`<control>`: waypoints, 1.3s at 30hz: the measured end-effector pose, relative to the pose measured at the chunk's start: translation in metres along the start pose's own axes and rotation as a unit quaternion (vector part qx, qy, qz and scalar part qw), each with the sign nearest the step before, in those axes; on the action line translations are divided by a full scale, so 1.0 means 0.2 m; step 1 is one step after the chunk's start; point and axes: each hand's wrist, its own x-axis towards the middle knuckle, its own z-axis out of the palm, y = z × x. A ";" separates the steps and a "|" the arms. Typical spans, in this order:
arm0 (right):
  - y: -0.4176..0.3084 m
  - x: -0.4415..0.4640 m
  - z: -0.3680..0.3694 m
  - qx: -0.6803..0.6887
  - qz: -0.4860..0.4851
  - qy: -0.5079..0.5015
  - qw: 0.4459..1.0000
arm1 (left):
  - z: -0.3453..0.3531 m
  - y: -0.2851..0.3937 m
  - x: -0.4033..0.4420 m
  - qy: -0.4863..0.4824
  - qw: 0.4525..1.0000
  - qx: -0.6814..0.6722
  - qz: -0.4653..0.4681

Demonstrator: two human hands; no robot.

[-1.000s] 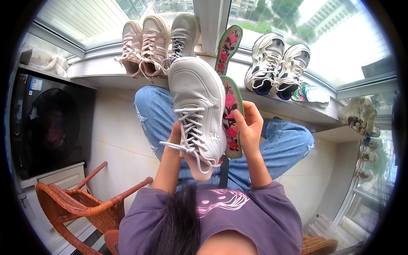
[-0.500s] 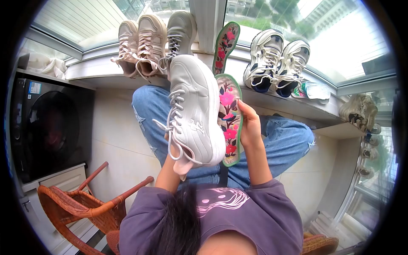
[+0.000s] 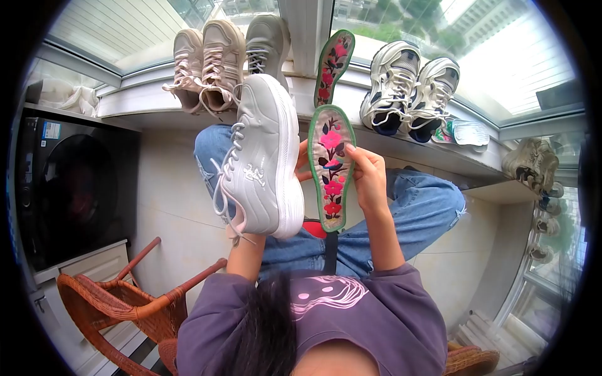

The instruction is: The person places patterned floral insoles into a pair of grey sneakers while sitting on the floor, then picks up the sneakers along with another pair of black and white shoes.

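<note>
A light grey lace-up shoe (image 3: 260, 160) is held up on the left, toe away from me and its side turned upward. My left hand (image 3: 303, 164) is mostly behind the shoe; a few fingertips show between its sole and the insole. In my right hand (image 3: 369, 178) the flowered insole with green edging (image 3: 333, 166) is pinched at its right edge, thumb on top. Its flowered face is toward me, beside the shoe. A matching insole (image 3: 332, 66) leans against the window frame on the ledge.
On the ledge (image 3: 144, 116) stand pink shoes (image 3: 222, 62), a grey shoe (image 3: 268, 47) and white-and-navy shoes (image 3: 392, 84), with other insoles (image 3: 464, 135) beside them. A wicker chair (image 3: 135, 307) and a black washing machine (image 3: 81, 182) are at left.
The grey shoe has moved left and rolled so that its side and sole edge show. A gap has opened between it and the insole, which is now more fully visible.
</note>
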 end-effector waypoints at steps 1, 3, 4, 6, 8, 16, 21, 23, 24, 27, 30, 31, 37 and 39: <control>0.01 0.01 -0.01 0.009 0.004 -0.007 1.000 | -0.06 -0.02 -0.02 0.017 0.999 -0.031 -0.001; 0.00 0.01 -0.01 0.012 0.011 -0.020 1.000 | -0.18 -0.06 -0.06 0.050 0.995 -0.081 0.004; 0.00 0.01 -0.01 0.015 0.017 -0.034 0.999 | -0.22 -0.06 -0.07 0.060 0.994 -0.095 0.010; 0.04 0.03 -0.04 -0.012 0.012 -0.037 0.999 | -0.25 -0.08 -0.08 0.075 0.990 -0.114 0.016; 0.06 0.04 -0.06 -0.039 0.008 -0.041 0.998 | -0.26 -0.09 -0.09 0.080 0.989 -0.119 0.018; 0.01 -0.05 -0.04 -0.129 -0.034 -0.088 0.987 | -0.26 -0.08 -0.07 0.079 0.988 -0.133 0.019; 0.03 -0.09 -0.10 -0.052 0.095 -0.117 0.987 | -0.23 -0.06 -0.02 0.064 0.989 -0.135 0.017; 0.02 -0.09 -0.10 -0.054 0.073 -0.129 0.987 | -0.19 -0.04 0.01 0.048 0.990 -0.128 0.014; 0.02 -0.09 -0.11 -0.056 0.051 -0.140 0.987 | -0.14 -0.03 0.03 0.037 0.992 -0.124 0.014; 0.03 -0.09 -0.10 -0.058 0.018 -0.126 0.990 | -0.04 0.01 0.07 0.009 0.994 -0.105 0.015; 0.04 -0.08 -0.10 -0.054 -0.009 -0.097 0.994 | 0.05 0.04 0.12 -0.011 0.996 -0.085 0.019; 0.05 -0.08 -0.09 -0.054 -0.020 -0.082 0.995 | 0.08 0.04 0.14 -0.016 0.997 -0.075 0.018; 0.06 -0.07 -0.09 -0.029 -0.009 -0.058 0.998 | 0.18 0.07 0.15 -0.015 0.997 -0.068 0.033; 0.06 -0.07 -0.09 -0.025 -0.006 -0.057 0.998 | 0.23 0.08 0.15 0.020 0.999 0.015 0.031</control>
